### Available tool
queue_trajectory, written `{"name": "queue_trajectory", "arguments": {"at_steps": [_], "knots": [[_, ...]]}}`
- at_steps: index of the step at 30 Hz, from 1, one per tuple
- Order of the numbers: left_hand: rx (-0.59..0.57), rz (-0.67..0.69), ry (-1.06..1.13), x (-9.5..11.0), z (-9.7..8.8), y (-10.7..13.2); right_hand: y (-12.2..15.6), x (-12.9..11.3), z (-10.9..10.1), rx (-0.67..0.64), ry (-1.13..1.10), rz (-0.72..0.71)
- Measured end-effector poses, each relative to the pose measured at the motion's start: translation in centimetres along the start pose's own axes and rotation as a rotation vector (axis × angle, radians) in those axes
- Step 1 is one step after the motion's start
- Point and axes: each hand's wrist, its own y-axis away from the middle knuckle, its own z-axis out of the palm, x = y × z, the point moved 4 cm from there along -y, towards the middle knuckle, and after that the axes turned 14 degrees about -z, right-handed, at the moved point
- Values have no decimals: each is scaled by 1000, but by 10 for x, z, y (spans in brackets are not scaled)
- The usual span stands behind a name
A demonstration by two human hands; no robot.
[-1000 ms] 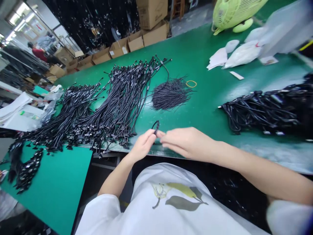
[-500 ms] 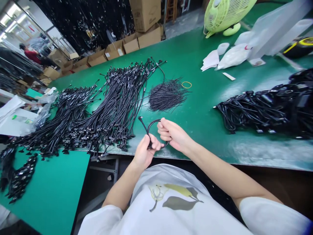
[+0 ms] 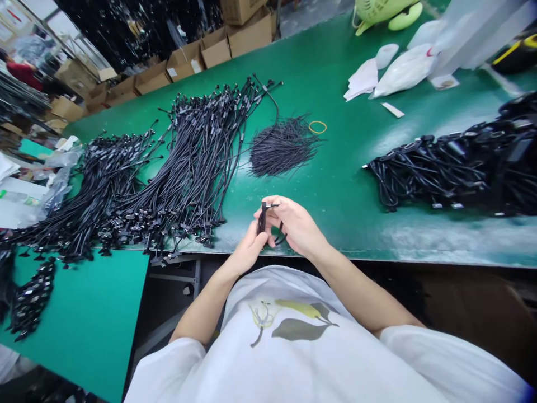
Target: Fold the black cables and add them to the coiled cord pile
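Observation:
A short black cable (image 3: 262,219) with a small connector at its end stands up between my hands, gathered into a tight bend. My left hand (image 3: 249,243) pinches it from below. My right hand (image 3: 293,223) closes over its upper end, and a loop of it shows under those fingers. Much of the cable is hidden by my fingers. Long bundles of black cables with connectors (image 3: 184,173) lie on the green work table (image 3: 335,84) to the left of my hands. A small heap of thin black wires (image 3: 283,148) lies farther ahead, out of reach of my fingers.
A large tangled pile of black cables (image 3: 444,173) lies to the right. A yellow rubber band (image 3: 318,127), white plastic bags (image 3: 405,70) and a green fan (image 3: 377,11) are at the far side. Cardboard boxes (image 3: 216,47) line the far edge. A person (image 3: 20,71) stands in the distance.
The cable, held in a wide open loop before, is now drawn into a tight bend. My hands have come closer together and the view has tilted slightly.

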Motion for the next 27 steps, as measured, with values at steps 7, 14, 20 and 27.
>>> {"name": "queue_trajectory", "arguments": {"at_steps": [7,14,20,27], "knots": [[-281,-101,38,6,19,-2,-1,-14,3,-38,11,-51],[-536,-358,718,4,51,16,-21,-20,5,-86,-72,-73],[-460,-492,787,5,46,11,-26,-12,3,-54,-78,-60],[-303,-429,707,2,45,7,-22,-9,-2,-108,-18,-107]]}}
